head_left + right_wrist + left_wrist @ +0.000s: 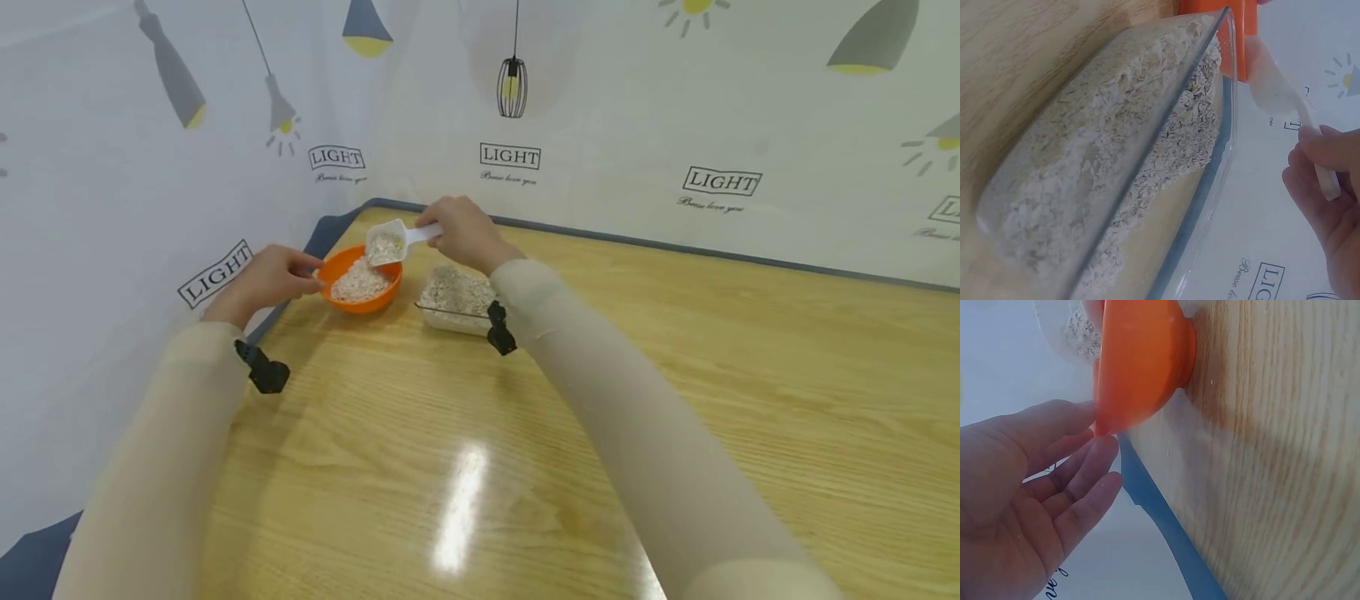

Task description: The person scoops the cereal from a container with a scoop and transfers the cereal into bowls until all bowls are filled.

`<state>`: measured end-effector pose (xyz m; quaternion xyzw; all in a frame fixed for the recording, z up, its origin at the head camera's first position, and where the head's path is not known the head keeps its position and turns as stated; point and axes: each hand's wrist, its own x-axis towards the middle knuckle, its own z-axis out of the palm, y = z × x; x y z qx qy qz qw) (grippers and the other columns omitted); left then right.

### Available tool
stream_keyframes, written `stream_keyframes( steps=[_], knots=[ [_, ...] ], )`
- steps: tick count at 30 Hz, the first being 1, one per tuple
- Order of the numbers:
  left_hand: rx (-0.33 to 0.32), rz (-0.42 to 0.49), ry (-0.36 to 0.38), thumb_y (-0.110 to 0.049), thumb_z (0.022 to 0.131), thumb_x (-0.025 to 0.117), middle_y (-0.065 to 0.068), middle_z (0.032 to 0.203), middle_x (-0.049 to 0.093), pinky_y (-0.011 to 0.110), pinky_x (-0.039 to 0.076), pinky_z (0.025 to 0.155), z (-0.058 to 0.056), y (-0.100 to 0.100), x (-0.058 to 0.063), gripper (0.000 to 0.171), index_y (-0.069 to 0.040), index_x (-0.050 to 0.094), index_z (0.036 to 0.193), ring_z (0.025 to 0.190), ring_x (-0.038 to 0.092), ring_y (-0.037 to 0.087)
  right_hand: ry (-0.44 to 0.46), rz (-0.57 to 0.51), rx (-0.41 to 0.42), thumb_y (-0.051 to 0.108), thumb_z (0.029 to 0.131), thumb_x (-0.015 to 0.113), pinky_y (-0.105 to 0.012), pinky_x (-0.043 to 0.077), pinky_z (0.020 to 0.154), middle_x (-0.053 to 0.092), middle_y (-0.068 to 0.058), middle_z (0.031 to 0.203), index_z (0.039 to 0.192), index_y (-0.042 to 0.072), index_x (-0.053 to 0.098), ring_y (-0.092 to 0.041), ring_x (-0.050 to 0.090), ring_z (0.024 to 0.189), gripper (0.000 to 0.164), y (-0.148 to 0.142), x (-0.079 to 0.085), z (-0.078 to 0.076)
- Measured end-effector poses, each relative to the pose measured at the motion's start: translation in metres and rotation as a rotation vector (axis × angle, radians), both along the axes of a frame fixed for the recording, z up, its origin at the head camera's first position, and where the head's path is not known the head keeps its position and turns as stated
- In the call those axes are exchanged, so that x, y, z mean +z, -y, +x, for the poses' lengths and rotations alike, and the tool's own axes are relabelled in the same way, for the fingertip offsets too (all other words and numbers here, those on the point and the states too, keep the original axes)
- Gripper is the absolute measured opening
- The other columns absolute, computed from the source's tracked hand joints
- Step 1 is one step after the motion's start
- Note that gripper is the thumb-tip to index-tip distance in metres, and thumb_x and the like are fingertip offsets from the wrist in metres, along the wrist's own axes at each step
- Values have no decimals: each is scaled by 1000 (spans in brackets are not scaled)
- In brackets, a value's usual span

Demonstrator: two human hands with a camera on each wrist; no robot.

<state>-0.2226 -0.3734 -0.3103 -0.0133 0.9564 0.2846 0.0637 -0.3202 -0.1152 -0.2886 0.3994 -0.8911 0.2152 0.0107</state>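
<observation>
An orange bowl (364,306) holding pale oat-like flakes (358,283) stands near the table's far left corner. At its left rim, my left hand (272,275) pinches the edge between thumb and fingers; the left wrist view shows this grip on the bowl (1147,356) from the side. My right hand (467,233) holds a white scoop (422,234) by its handle. The scoop's head, with flakes in it, is tilted over the bowl's right side. In the right wrist view, fingers and thumb close round the handle of the scoop (1272,87).
Just right of the bowl sits a clear rectangular container (450,322) of flakes, partly behind my right wrist. The wooden table (360,467) reaches a printed curtain (600,125) at the back and left. Stray flakes lie on the wood near the bowl.
</observation>
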Motion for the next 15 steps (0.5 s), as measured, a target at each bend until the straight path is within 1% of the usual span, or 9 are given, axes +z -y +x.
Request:
stream_keyframes(
  steps=[4,8,13,15],
  knots=[
    [0,-14,-7,-15,88,60,14,88,60,36,46,65,-1,-1,1,43,7,52,125,78,54,28,-24,19,12,4,86,63,-29,39,95,62,-6,115,115,7,64,-20,53,108,30,-1,3,3],
    [6,-23,-5,-16,88,61,16,84,59,34,42,59,-1,-2,2,43,7,53,124,71,49,24,-50,33,27,2,85,63,-30,38,95,62,-6,113,114,7,65,-21,53,108,30,-1,8,9],
    [8,-20,1,-16,88,62,15,82,58,33,41,58,-1,-3,1,44,6,53,125,70,48,23,-110,55,47,-1,85,60,-30,37,96,63,-5,112,112,7,67,-22,53,107,29,-1,11,15],
    [8,-19,0,-16,88,62,15,82,58,33,41,58,-1,-3,0,44,7,53,124,70,48,23,-118,70,54,-3,85,59,-31,37,96,62,-4,113,112,8,66,-22,52,108,30,-1,12,18]
  ],
)
